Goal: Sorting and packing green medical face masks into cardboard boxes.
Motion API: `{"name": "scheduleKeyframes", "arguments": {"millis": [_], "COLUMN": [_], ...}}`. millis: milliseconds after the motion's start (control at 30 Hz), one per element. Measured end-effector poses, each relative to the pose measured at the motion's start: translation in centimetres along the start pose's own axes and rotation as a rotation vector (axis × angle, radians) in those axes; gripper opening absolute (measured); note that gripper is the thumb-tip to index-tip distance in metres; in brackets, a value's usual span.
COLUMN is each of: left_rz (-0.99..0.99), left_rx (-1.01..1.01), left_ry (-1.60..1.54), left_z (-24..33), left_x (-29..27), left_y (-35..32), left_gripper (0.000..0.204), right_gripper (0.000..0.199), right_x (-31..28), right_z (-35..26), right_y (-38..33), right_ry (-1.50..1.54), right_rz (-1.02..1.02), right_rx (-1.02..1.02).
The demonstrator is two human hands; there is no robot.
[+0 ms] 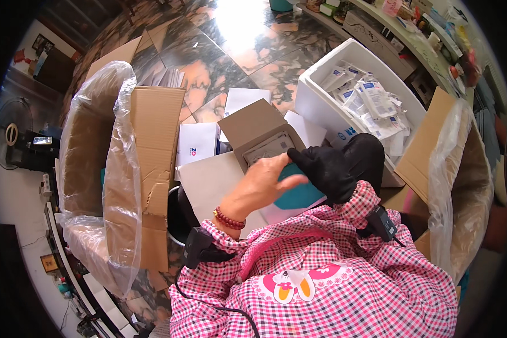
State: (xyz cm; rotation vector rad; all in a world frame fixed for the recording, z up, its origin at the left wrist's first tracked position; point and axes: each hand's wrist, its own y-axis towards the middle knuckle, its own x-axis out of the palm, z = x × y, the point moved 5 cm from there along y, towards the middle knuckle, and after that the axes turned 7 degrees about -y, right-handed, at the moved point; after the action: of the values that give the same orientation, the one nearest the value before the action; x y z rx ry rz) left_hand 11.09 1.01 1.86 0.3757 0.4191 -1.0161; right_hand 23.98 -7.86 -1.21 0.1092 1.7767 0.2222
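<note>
Hands, the left hand (256, 188) bare and the right hand (324, 172) covered in black, hung close together over a person's lap, at the near side of a small open box (257, 128). The left hand was open, its thumb spread away from its extended fingers, whose tips appeared to touch the black covering; the right hand was bent, and whether it gripped anything could not be told. Flat packets (273, 147) lay inside the small box, just beyond the fingers, while a teal panel (299, 192) showed beneath both hands. A dark red beaded bracelet (229, 220) circled the left wrist, and a black device (381, 223) sat at the right cuff of a pink checked garment (343, 298). White cartons (197, 142) stood around the small box. To the right, a white foam box (321, 104) held a heap of white sachets (372, 101). Large cardboard cartons lined with clear plastic flanked the person, a left carton (158, 135) and a right carton (428, 138), on a marbled tile floor (200, 56).
</note>
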Motion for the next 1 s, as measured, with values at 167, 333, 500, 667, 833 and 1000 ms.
{"name": "scheduleKeyframes", "arguments": {"millis": [167,333,500,667,833,1000], "left_rz": [-0.135,-0.178,-0.217,-0.249,-0.054,0.205], "left_rx": [-0.106,-0.165,-0.099,-0.22,-0.161,-0.189], "left_ry": [-0.124,-0.082,-0.038,-0.036,0.245,0.209], "left_z": [-0.8,-1.8,-1.5,-1.8,-1.8,-2.0], "left_x": [0.0,-1.8,-1.7,-1.8,0.4,1.4], "left_y": [-0.5,-2.3,-2.2,-2.6,-3.3,-2.8], "left_gripper": [0.024,0.024,0.023,0.023,0.023,0.037], "right_gripper": [0.042,0.048,0.047,0.03,0.021,0.019], "right_x": [1.7,-3.0,-1.5,-1.3,-1.0,-1.1], "right_z": [1.8,0.8,-1.4,-2.0,-3.4,-2.8], "right_y": [-0.1,1.4,1.1,0.8,1.0,0.7], "right_ry": [0.597,0.678,0.79,0.537,0.217,0.286], "right_rz": [0.121,-0.15,-0.261,-0.203,-0.062,0.104], "right_rx": [-0.026,0.021,0.04,-0.021,-0.118,-0.045]}}
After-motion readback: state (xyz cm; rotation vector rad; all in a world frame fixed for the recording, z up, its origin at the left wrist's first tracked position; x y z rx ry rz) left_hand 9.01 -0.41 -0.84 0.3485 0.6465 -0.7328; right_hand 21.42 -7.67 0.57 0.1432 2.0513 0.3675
